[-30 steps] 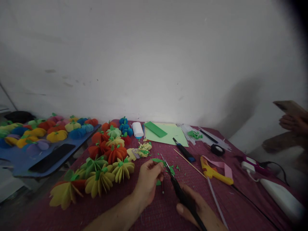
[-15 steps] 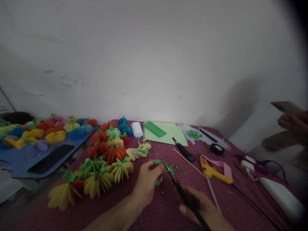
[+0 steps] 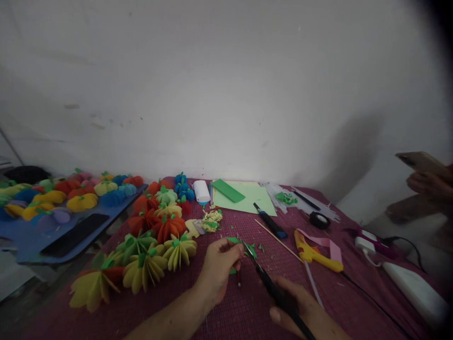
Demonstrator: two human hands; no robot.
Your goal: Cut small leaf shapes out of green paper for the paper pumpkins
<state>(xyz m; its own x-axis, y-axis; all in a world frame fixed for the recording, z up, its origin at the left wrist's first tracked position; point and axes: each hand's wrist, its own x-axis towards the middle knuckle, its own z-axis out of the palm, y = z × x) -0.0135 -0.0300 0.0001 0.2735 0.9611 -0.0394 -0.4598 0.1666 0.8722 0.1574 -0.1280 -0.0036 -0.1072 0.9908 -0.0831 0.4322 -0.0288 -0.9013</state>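
Note:
My left hand (image 3: 221,264) is closed in a pinch on a small piece of green paper (image 3: 232,240), mostly hidden behind the fingers. In my right hand (image 3: 295,302) are black-handled scissors (image 3: 269,283), their narrow metal blades pointing up and left. The blade tips lie close beside my left fingertips, at the green paper. Small green paper scraps (image 3: 252,250) are scattered on the cloth just past the blades. Near my left hand lies a thin stick with a pale round end (image 3: 239,284).
Colourful paper pumpkins (image 3: 170,227) crowd the left of the red-purple cloth, with more on a blue table (image 3: 116,212). A utility knife (image 3: 271,222), wooden stick, yellow glue gun (image 3: 318,257), tape measure (image 3: 319,219) and paper sheets (image 3: 253,197) lie around. At right, another person's hand (image 3: 430,185) holds a phone.
My right hand and the scissors' handles have shifted slightly right and down. My left hand stays almost in place, still pinching the green paper.

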